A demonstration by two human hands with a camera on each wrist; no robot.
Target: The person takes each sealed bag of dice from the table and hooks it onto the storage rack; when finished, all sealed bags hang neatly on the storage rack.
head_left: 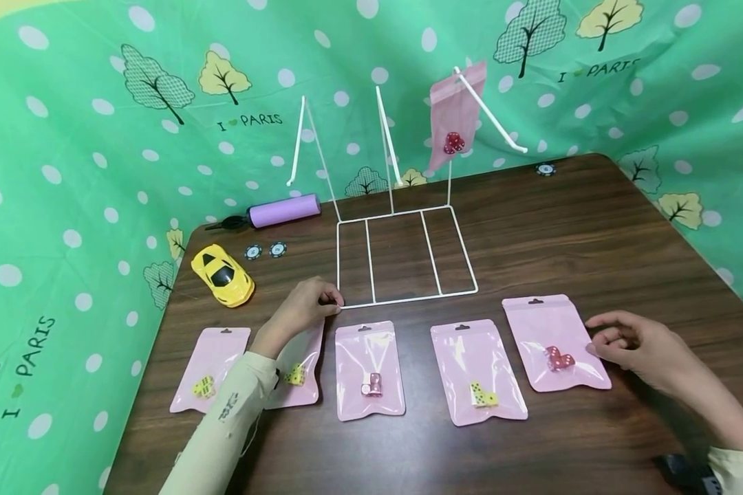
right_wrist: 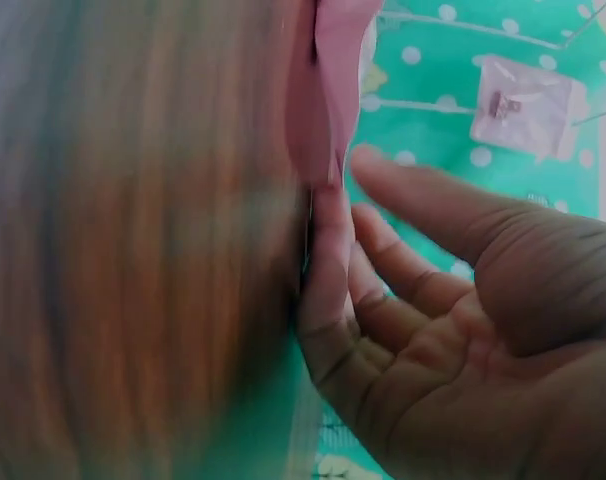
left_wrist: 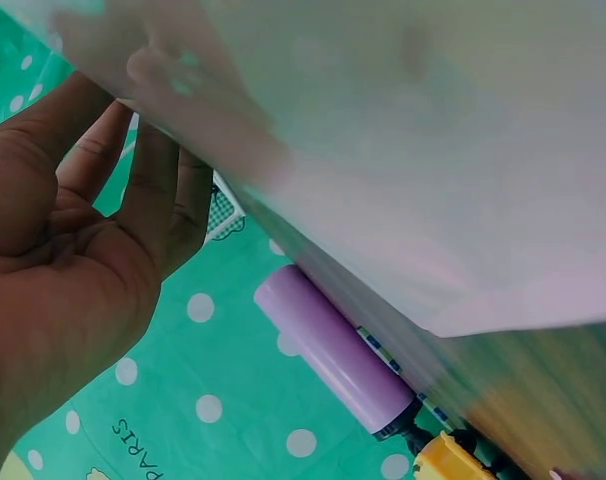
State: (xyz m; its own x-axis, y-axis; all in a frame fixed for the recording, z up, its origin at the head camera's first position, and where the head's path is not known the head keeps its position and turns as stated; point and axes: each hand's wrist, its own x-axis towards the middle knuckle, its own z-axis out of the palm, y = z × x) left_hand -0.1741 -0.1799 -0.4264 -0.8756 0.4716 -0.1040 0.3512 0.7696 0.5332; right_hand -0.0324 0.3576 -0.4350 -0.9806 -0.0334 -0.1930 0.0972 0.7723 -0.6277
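Observation:
My left hand [head_left: 306,302] pinches the upper edge of a pink zip bag [head_left: 306,350] with yellow dice; hand and sleeve hide part of it. Large in the left wrist view, this bag [left_wrist: 433,200] rises over the fingers. My fingertips lie near the front-left corner of a white wire rack [head_left: 408,298]. At the far right, my right hand [head_left: 634,344] has loosely bent fingers at the side edge of a pink zip bag [head_left: 547,323] with red dice. In the right wrist view, the index finger lies along that bag's edge [right_wrist: 333,90], the thumb standing apart.
Between the hands lie a bag with pinkish dice [head_left: 365,350] and one with yellow dice [head_left: 470,350]. Another yellow-dice bag [head_left: 213,350] lies left. A red-dice bag [head_left: 455,110] hangs on the right hook. A toy car [head_left: 223,275], purple pump [head_left: 285,211] and several poker chips [head_left: 278,249] lie behind.

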